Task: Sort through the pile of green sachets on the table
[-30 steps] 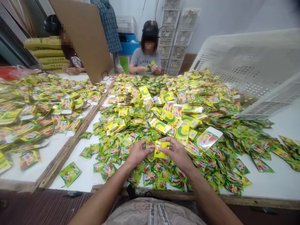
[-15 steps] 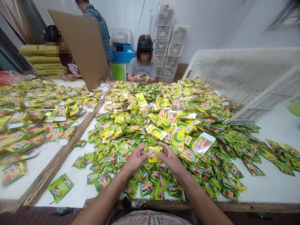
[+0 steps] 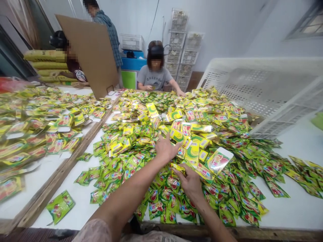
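My left hand (image 3: 166,148) reaches out over the heap, fingers spread, against the yellow printed cartons (image 3: 177,135); whether it touches one I cannot tell. Closer to me, my right hand (image 3: 190,181) pinches a small yellow packet (image 3: 177,167) between thumb and fingers. Its far side is hidden by the fingers. Under and around both hands lie many green sachets (image 3: 155,208) with red and blue print. A larger carton with a white flap (image 3: 220,159) rests on the pile to the right.
A white perforated crate (image 3: 264,64) lies tilted at the right. A wooden strip (image 3: 83,144) divides the table, with more packets on its left. Across the table, a person in a grey shirt (image 3: 155,79) reaches into the heap. A cardboard sheet (image 3: 88,53) stands at the back left.
My left hand has let go of the yellow packet and moved forward onto the cartons. The packet stays in my right hand, shifted slightly right. The person opposite has stretched an arm towards the heap.
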`<state>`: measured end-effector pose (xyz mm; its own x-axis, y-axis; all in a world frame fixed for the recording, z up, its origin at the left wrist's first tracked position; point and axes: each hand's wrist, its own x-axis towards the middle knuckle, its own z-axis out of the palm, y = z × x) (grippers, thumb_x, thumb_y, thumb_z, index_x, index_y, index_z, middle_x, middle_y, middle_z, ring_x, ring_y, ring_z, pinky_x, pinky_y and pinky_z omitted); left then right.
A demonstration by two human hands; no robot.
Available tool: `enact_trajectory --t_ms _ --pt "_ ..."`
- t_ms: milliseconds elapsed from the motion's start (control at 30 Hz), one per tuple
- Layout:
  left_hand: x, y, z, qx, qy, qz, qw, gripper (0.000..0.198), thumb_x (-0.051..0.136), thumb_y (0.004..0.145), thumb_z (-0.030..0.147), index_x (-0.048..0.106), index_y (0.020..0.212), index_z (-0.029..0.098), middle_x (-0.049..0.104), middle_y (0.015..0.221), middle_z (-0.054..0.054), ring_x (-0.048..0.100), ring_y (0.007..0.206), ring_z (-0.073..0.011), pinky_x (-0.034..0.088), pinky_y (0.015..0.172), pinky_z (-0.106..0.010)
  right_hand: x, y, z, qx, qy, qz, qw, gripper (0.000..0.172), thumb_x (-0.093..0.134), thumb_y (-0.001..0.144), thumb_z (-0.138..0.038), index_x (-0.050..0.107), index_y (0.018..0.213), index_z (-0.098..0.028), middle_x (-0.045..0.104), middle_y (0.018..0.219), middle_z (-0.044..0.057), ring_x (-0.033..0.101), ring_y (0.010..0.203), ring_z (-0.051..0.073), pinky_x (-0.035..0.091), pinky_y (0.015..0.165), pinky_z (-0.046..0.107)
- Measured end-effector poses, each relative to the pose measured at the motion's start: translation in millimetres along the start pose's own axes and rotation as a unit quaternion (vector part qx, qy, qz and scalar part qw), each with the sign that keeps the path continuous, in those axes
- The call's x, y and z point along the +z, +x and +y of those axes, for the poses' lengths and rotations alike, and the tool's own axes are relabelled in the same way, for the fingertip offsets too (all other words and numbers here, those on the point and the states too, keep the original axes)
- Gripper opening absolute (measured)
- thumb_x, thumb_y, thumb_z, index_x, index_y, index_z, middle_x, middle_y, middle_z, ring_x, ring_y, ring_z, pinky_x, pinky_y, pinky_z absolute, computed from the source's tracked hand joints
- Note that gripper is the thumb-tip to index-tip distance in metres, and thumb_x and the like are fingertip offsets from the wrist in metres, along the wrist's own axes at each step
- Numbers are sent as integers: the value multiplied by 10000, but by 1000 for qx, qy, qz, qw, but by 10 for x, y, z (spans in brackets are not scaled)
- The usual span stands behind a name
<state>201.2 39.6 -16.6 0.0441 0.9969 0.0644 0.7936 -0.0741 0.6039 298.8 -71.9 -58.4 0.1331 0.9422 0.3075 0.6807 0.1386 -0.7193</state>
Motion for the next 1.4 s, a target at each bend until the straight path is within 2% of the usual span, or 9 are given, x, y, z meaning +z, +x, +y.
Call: enact_trajectory --t_ms 167,267,400,467,567,633,867,1133,1400 --pt "47 -15 52 15 57 -88 994 610 642 624 440 547 1142 134 568 1096 -212 583 951 -362 438 754 -414 -33 -31 -20 15 25 -5 1000 267 537 803 -448 616 805 -193 658 748 49 586 672 219 430 587 288" --pt "-176 -56 -203 4 -17 -79 997 458 614 662 324 596 1085 150 660 956 -162 601 930 -332 433 777 -400 -162 -52 -40 67 58 0 996 329 563 771 -505 626 793 -183 649 710 48 568 643 216 431 581 295" --pt "-474 -270 -721 -28 -189 -72 979 379 625 692 325 636 1040 175 677 1030 -100 611 942 -264 454 780 -348 -217 -4 -70 132 159 -15 978 367 586 749 -511 646 834 -159 650 715 51 571 689 222 449 619 309" --pt "-529 -452 -928 -52 -296 -100 948 456 665 673 366 619 1081 166 677 1044 -86 628 901 -229 475 747 -316 -151 77 -97 163 252 -5 954 396 616 728 -507 638 891 -146 660 758 57 587 728 225 467 667 325" --pt "-510 -731 -1082 -111 -471 -135 864 516 748 586 397 648 1023 141 704 948 -80 646 801 -213 489 725 -312 -9 241 -164 166 340 12 926 414 653 706 -485 616 942 -146 667 808 52 600 740 207 475 707 329" --pt "-486 -873 -1105 -128 -513 -137 837 497 768 563 402 669 972 137 715 870 -66 649 748 -204 491 705 -305 55 336 -214 148 334 -31 930 398 666 701 -463 617 950 -157 670 810 40 604 749 202 474 708 322" --pt "-483 -1069 -1172 -130 -557 -122 811 431 752 605 383 667 959 153 711 781 -33 646 706 -186 480 708 -294 -45 399 -252 103 225 -209 946 265 625 719 -420 636 802 -169 651 714 11 589 656 186 451 600 283" --pt "-481 -1059 -1094 -93 -554 -224 796 313 754 621 327 669 875 165 701 829 -25 623 672 -140 462 655 -240 -69 395 -363 32 113 -170 978 238 640 697 -408 657 771 -182 596 635 -18 525 607 162 386 550 249" --pt "-421 -1062 -1000 -114 -579 -213 779 322 708 671 374 673 889 139 702 762 -48 617 641 -152 463 647 -261 59 209 -420 6 160 -138 977 258 588 760 -355 620 966 -203 645 818 28 578 723 184 472 654 285"
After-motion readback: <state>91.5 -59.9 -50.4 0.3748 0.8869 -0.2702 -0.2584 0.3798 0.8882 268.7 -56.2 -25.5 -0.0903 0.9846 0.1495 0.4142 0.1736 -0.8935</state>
